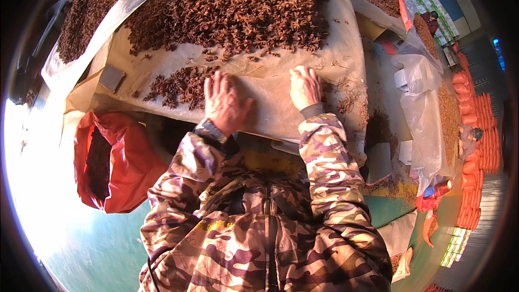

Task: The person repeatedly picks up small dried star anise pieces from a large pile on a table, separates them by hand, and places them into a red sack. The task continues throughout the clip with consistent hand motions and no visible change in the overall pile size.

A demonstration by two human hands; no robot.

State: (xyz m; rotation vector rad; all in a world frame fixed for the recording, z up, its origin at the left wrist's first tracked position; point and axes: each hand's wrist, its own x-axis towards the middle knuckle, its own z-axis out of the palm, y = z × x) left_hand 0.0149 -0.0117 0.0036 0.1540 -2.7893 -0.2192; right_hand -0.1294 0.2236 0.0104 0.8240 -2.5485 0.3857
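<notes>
My left hand point(225, 99) lies palm down on the pale sheet point(267, 97) covering the table, thumb out to the side. Its fingertips are against the right end of a small pile of dried star anise point(178, 89). My right hand point(305, 87) rests farther right on the sheet with its fingers curled under; whether anything is inside them is hidden. Beyond both hands spreads a large heap of star anise point(239, 12). Thin stems and bits point(348, 95) are scattered to the right of my right hand.
An open red sack point(134, 162) with dark contents stands at the table's front left. A small grey flat box point(111, 78) sits at the left edge. Clear plastic sheeting point(421, 117) borders another heap at right. Two people point(470, 138) are near stacked orange sacks point(486, 129).
</notes>
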